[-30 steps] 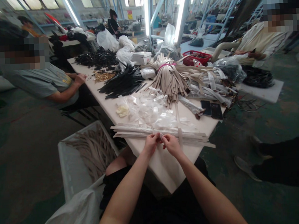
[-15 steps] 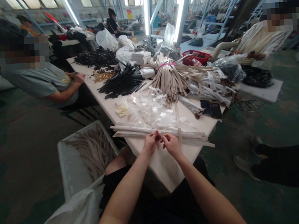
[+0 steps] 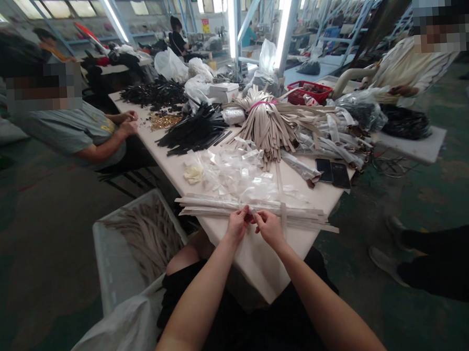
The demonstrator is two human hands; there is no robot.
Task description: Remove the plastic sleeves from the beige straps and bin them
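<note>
Both my hands meet at the near edge of a layered row of flat beige straps (image 3: 307, 216), which lies crosswise on the table and looks partly covered in clear plastic. My left hand (image 3: 238, 223) is closed, thumb against fingers in a pinch. Close beside it, my right hand (image 3: 269, 227) is also pinched shut, its fingertips almost touching the left ones. What lies between the fingertips is too small to make out. Just beyond the straps is a loose heap of clear plastic pieces (image 3: 234, 167).
A tied bunch of beige strips (image 3: 265, 126), black strips (image 3: 196, 127), two phones (image 3: 332, 173) and a red basket (image 3: 309, 92) cover the table (image 3: 217, 229). At left stands a white bin (image 3: 105, 266) of straps. Co-workers are at left (image 3: 94, 133) and right (image 3: 401, 64).
My hands keep almost the same pinch at the straps. The whole view has shifted slightly. At left, the co-worker's hands have moved, and both now show.
</note>
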